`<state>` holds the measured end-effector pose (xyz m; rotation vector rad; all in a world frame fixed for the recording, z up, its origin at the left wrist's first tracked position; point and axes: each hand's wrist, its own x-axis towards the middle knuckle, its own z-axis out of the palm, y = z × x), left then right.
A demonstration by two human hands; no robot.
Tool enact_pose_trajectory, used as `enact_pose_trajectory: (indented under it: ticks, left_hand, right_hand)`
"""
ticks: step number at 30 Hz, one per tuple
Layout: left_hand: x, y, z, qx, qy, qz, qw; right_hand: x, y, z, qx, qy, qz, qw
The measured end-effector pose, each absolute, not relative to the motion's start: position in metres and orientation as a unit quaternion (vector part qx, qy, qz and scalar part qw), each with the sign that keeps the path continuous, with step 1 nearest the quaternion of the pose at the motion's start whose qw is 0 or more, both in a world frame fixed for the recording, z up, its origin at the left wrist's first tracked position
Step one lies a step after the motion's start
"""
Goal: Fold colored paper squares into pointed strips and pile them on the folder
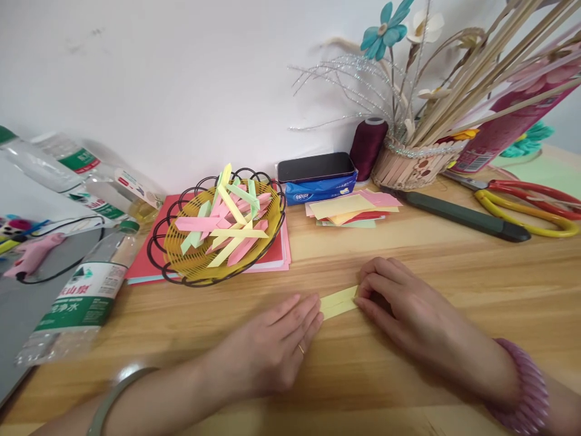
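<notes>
A folded yellow paper strip (339, 303) lies on the wooden table between my hands, with a crease running along its length. My left hand (284, 339) holds the strip's left end down, its fingers close together over the paper and its thumb hidden. At the other end, my right hand (399, 303) pinches the strip between thumb and fingertips, the fingers curled. Beyond my left hand, a yellow wicker basket (175, 257) with a dark looped rim holds several folded pink, green and yellow paper strips (233, 212). Behind my right hand sits a stack of coloured paper slips (347, 207).
Red and pink sheets (143, 260) lie under the basket. A phone (318, 167) rests on a blue packet (320, 189), beside dark thread (368, 148) and a flower basket (415, 166). A green-handled tool (463, 213), scissors (531, 200), plastic bottles (86, 297) and a pink glue gun (39, 251) surround the workspace.
</notes>
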<state>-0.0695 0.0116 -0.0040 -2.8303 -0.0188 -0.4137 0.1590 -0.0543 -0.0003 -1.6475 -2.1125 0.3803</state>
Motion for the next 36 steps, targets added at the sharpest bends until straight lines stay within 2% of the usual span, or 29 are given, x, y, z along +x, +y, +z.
enact_pose_trajectory:
  ticks: [3, 10, 14, 16, 17, 20, 31, 36]
  left_hand:
    - [-0.070, 0.011, -0.006, -0.979, -0.004, -0.144, 0.146]
    - [-0.069, 0.010, -0.007, -0.975, -0.002, -0.167, 0.145]
    - [-0.067, 0.009, -0.007, -0.974, -0.002, -0.170, 0.152]
    - [-0.066, 0.008, -0.008, -0.973, 0.004, -0.169, 0.159]
    - [-0.066, 0.008, -0.008, -0.972, 0.005, -0.169, 0.161]
    - [-0.067, 0.008, -0.008, -0.972, -0.002, -0.173, 0.162]
    - [-0.069, 0.012, -0.003, -0.978, -0.005, -0.158, 0.134]
    - [-0.073, 0.017, 0.003, -0.986, -0.006, -0.118, 0.118]
  right_hand:
    - [0.159, -0.055, -0.002, -0.607, -0.755, 0.133, 0.207]
    - [0.169, -0.055, -0.005, -0.615, -0.738, 0.132, 0.245]
    - [0.160, -0.068, -0.001, -0.583, -0.768, -0.002, 0.263]
    - [0.148, -0.078, -0.001, -0.508, -0.834, -0.066, 0.204]
    - [0.143, -0.082, -0.002, -0.481, -0.858, -0.073, 0.166]
    - [0.132, -0.090, -0.007, -0.471, -0.870, -0.075, 0.125]
    - [0.155, -0.090, -0.008, -0.479, -0.869, -0.092, 0.082]
    - [0.159, -0.093, -0.010, -0.495, -0.862, -0.054, 0.091]
